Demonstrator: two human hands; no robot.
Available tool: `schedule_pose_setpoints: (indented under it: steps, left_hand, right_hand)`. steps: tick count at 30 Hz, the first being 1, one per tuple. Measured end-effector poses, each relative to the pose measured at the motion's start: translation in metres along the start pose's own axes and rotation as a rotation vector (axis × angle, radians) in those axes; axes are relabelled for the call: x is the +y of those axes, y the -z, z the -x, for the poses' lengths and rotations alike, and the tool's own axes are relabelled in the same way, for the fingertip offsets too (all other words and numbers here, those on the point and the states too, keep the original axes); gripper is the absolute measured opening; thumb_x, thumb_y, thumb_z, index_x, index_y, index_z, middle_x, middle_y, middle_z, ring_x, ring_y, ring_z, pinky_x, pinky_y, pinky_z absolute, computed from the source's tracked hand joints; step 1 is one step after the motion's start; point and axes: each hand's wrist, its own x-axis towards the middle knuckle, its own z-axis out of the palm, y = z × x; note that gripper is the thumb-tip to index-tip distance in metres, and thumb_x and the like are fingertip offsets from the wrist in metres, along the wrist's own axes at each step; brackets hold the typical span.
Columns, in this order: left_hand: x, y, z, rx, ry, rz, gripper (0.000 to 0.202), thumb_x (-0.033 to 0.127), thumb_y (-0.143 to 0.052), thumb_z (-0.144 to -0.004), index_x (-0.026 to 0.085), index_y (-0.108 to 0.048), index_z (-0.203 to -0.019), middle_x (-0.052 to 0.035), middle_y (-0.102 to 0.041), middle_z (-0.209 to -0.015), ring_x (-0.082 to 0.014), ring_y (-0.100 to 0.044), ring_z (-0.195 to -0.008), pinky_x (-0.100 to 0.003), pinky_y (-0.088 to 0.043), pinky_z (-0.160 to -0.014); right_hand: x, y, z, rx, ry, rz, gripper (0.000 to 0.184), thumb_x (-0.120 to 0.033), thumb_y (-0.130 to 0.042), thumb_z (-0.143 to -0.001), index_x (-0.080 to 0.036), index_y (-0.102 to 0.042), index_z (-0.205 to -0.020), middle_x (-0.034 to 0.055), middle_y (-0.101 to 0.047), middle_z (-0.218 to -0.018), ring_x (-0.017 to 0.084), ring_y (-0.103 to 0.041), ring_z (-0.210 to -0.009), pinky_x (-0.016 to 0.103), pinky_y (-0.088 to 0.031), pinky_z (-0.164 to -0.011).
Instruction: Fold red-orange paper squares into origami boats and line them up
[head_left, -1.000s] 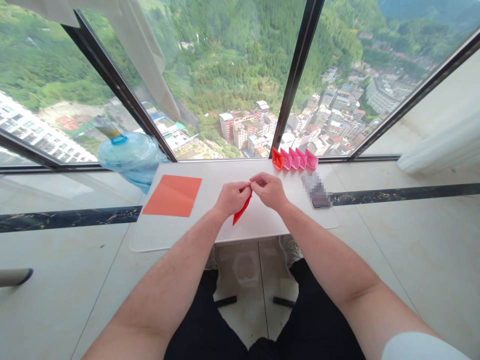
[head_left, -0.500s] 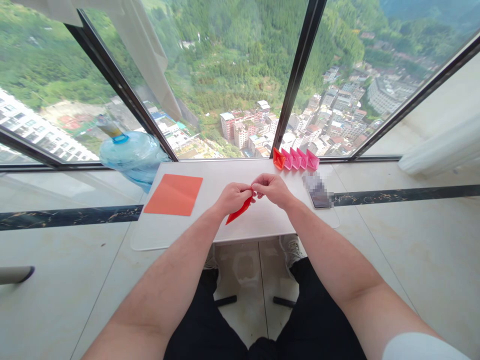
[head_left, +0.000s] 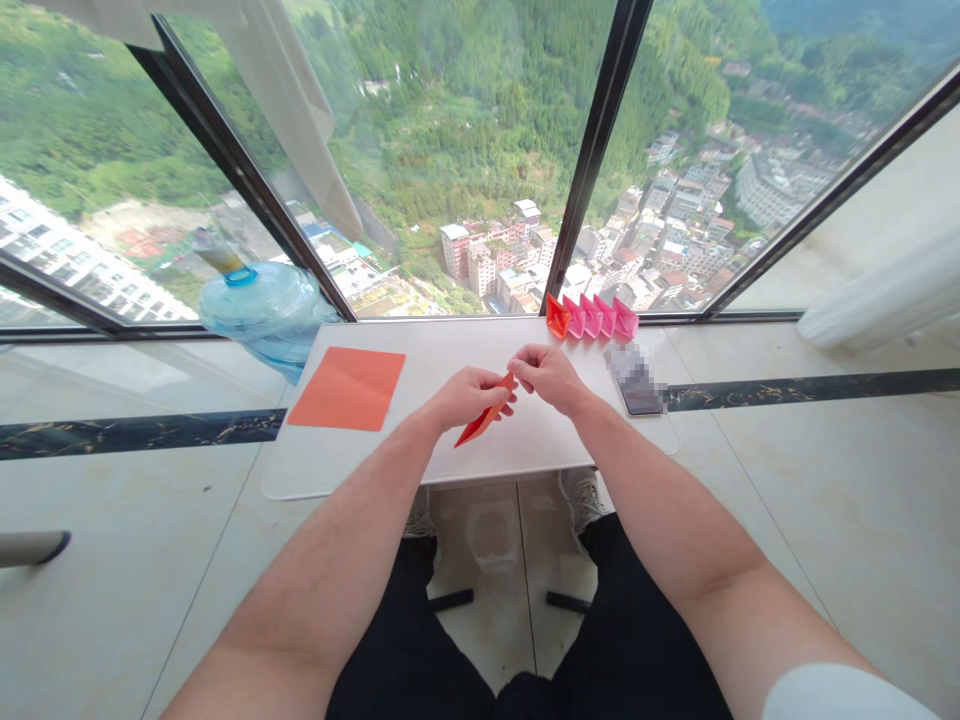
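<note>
Over the small white table [head_left: 525, 455], both my hands hold a folded red paper piece [head_left: 480, 425]. My left hand [head_left: 465, 398] is closed round its middle, with the lower tip sticking out below the palm. My right hand [head_left: 549, 376] pinches its upper end with fingers curled. The piece slants from upper right to lower left, just above the tabletop. A flat orange paper sheet [head_left: 347, 388] lies on the left part of the table, apart from both hands.
A row of folded red and pink paper shapes [head_left: 591, 317] stands at the table's far edge by the window. A phone [head_left: 634, 380] lies to the right of my right hand. A large blue water jug [head_left: 259, 310] lies left of the table. Floor-to-ceiling glass is beyond.
The red piece has tilted flatter, its lower tip swinging left. My left hand's fingers slid along it while my right hand kept its pinch at the upper end.
</note>
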Motion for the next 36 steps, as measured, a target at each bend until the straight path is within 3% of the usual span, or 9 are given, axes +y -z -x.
schedule_pose_setpoints:
  steps: [5,9,14,19,21,26,30,33,36]
  left_hand:
    - [0.0,0.0,0.0,-0.009,0.041,0.009,0.041,0.055,-0.073,-0.075,0.014,-0.073,-0.081,-0.0131,-0.077,-0.086,-0.0268,-0.074,-0.082,-0.038,-0.061,-0.071]
    - [-0.003,0.004,-0.001,-0.037,0.05,-0.002,0.041,0.051,-0.079,-0.07,0.014,-0.073,-0.085,-0.0131,-0.077,-0.089,-0.0274,-0.075,-0.086,-0.038,-0.061,-0.073]
    - [-0.008,0.008,-0.004,-0.021,0.084,-0.009,0.042,0.055,-0.075,-0.074,0.014,-0.073,-0.085,-0.0133,-0.077,-0.088,-0.0264,-0.075,-0.083,-0.038,-0.06,-0.072]
    - [-0.007,0.008,-0.005,0.019,0.051,-0.002,0.048,0.058,-0.072,-0.076,0.013,-0.073,-0.09,-0.0138,-0.077,-0.089,-0.0259,-0.075,-0.083,-0.037,-0.059,-0.072]
    - [-0.006,0.007,-0.004,0.02,0.034,0.019,0.05,0.059,-0.071,-0.077,0.012,-0.072,-0.093,-0.0147,-0.077,-0.092,-0.0263,-0.075,-0.084,-0.037,-0.059,-0.072]
    - [0.0,0.007,0.001,-0.02,0.041,0.08,0.047,0.055,-0.067,-0.082,0.011,-0.072,-0.098,-0.0162,-0.076,-0.097,-0.0264,-0.075,-0.085,-0.035,-0.059,-0.071]
    - [0.002,0.008,0.001,-0.019,0.036,0.198,0.038,0.043,-0.056,-0.087,0.011,-0.073,-0.098,-0.0166,-0.076,-0.102,-0.0254,-0.074,-0.083,-0.033,-0.058,-0.066]
    - [0.001,0.007,-0.001,0.036,-0.001,0.185,0.03,0.031,-0.063,-0.081,0.013,-0.071,-0.104,-0.0128,-0.075,-0.099,-0.021,-0.072,-0.079,-0.027,-0.054,-0.06]
    - [-0.004,0.003,-0.005,0.094,-0.047,0.184,0.036,0.026,-0.069,-0.076,0.015,-0.066,-0.11,-0.0087,-0.074,-0.093,-0.0201,-0.073,-0.076,-0.029,-0.056,-0.063]
  right_hand:
    - [0.002,0.0,-0.004,0.076,0.013,-0.004,0.018,-0.035,-0.067,-0.077,-0.02,-0.06,-0.07,-0.0056,-0.051,-0.048,0.009,-0.043,-0.046,0.023,-0.035,-0.046]
    - [0.004,0.007,-0.008,0.16,-0.006,-0.029,0.023,-0.038,-0.068,-0.077,-0.021,-0.056,-0.068,-0.0057,-0.049,-0.047,0.009,-0.041,-0.044,0.024,-0.033,-0.044]
    - [0.005,0.015,-0.01,0.241,0.013,-0.045,0.027,-0.044,-0.068,-0.078,-0.021,-0.056,-0.07,-0.0054,-0.048,-0.049,0.01,-0.042,-0.045,0.024,-0.035,-0.043]
    - [0.003,0.014,-0.007,0.099,0.019,-0.047,0.03,-0.044,-0.076,-0.071,-0.019,-0.066,-0.082,-0.0011,-0.062,-0.069,0.009,-0.048,-0.053,0.024,-0.039,-0.046]
    - [0.003,0.014,-0.006,0.053,0.007,-0.007,0.027,-0.042,-0.076,-0.07,-0.018,-0.065,-0.074,-0.0021,-0.059,-0.064,0.009,-0.047,-0.054,0.023,-0.038,-0.046]
    - [0.004,0.017,-0.006,0.089,0.017,0.01,0.028,-0.038,-0.074,-0.071,-0.018,-0.058,-0.059,-0.0062,-0.046,-0.05,0.008,-0.042,-0.05,0.023,-0.032,-0.047]
    - [0.005,0.018,-0.007,0.078,0.004,-0.002,0.024,-0.039,-0.076,-0.071,-0.017,-0.068,-0.068,-0.0047,-0.052,-0.055,0.008,-0.042,-0.05,0.024,-0.034,-0.047]
    - [0.004,0.014,-0.007,0.062,0.01,-0.013,0.027,-0.041,-0.075,-0.073,-0.016,-0.073,-0.081,-0.0038,-0.056,-0.057,0.008,-0.044,-0.049,0.023,-0.036,-0.046]
    - [0.003,0.007,-0.005,0.049,-0.007,-0.041,0.04,-0.043,-0.074,-0.075,-0.015,-0.072,-0.103,-0.0029,-0.06,-0.061,0.01,-0.052,-0.052,0.023,-0.042,-0.047]
